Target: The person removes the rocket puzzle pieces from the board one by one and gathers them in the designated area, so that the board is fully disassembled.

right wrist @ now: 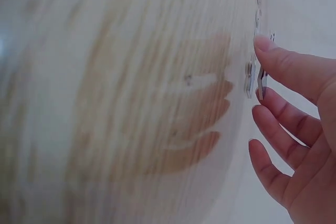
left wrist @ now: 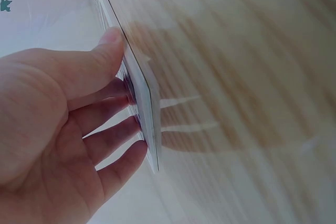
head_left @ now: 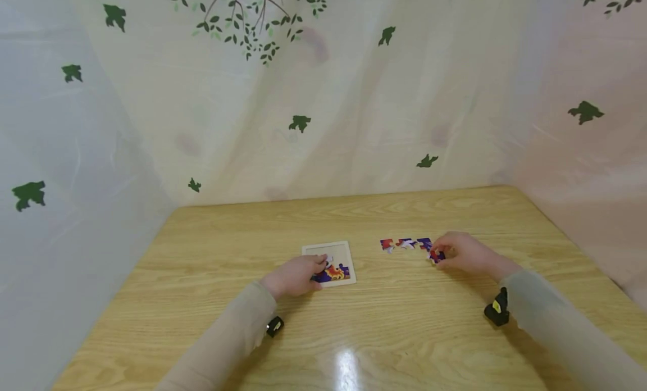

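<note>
A small white-framed puzzle tray [head_left: 349, 249] lies on the table, with a colourful section of jigsaw along its near side. My left hand [head_left: 295, 276] rests over the tray's left part, its fingers and thumb touching it. In the left wrist view, the thin tray [left wrist: 142, 82] appears edge-on against the fingers [left wrist: 123, 161]. Off to the right, my right hand [head_left: 465, 253] pinches a red and purple puzzle piece [head_left: 436, 256] between thumb and fingers. The right wrist view shows this piece [right wrist: 262, 80] edge-on and tilted.
Several loose puzzle pieces [head_left: 404, 243] lie in a row between the tray and my right hand. The wooden table [head_left: 242, 228] ends at a pale curtain [head_left: 343, 155] with leaf and bird prints. Black wrist devices hang under both sleeves.
</note>
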Motion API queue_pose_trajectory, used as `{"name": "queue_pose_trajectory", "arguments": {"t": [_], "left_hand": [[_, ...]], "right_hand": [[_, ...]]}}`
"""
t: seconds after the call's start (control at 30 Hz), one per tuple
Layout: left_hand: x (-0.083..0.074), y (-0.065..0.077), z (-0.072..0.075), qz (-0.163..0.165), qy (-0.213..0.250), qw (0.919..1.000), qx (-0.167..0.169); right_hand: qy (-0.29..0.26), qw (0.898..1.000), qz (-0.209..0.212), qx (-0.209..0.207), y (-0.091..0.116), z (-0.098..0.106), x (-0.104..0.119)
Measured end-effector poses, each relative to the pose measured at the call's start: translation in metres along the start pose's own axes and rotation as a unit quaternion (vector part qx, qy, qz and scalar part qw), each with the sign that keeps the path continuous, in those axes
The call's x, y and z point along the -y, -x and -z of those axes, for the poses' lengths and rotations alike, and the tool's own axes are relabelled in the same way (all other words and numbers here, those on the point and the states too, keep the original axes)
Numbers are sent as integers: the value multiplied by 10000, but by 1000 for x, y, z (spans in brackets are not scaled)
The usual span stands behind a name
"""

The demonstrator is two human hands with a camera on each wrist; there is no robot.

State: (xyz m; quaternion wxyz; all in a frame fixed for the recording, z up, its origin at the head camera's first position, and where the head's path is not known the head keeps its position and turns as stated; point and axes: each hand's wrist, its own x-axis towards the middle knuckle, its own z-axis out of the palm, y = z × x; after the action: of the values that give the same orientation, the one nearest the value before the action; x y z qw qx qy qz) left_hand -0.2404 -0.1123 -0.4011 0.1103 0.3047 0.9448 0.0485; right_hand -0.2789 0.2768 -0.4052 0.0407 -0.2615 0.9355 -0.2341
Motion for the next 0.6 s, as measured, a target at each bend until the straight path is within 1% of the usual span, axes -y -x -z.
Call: {"name": "queue_pose_trajectory", "arguments": {"t": [0.13, 0.17, 0.27, 0.37, 0.4, 0.6], "left_hand": [[-1, 2, 2, -52, 44, 10000, 26], [1, 1, 1, -149, -32, 9999, -29], [0, 1, 3, -173, -38, 9998, -42], [1, -1, 3, -140, -4, 9999, -46], [-2, -1, 5, -45, 75, 10000, 9], [-1, -3, 4, 24, -49, 10000, 27]], "right_hand": [[94, 9998, 166, 90, -3, -3, -1], [139, 9996, 208, 106, -4, -3, -1], [252, 9992, 295, 135, -6, -4, -3], [306, 9989, 314, 167, -9, -5, -4], [312, 9987, 351, 173, -10, -4, -4], [383, 9984, 357, 222, -15, -5, -7]]}}
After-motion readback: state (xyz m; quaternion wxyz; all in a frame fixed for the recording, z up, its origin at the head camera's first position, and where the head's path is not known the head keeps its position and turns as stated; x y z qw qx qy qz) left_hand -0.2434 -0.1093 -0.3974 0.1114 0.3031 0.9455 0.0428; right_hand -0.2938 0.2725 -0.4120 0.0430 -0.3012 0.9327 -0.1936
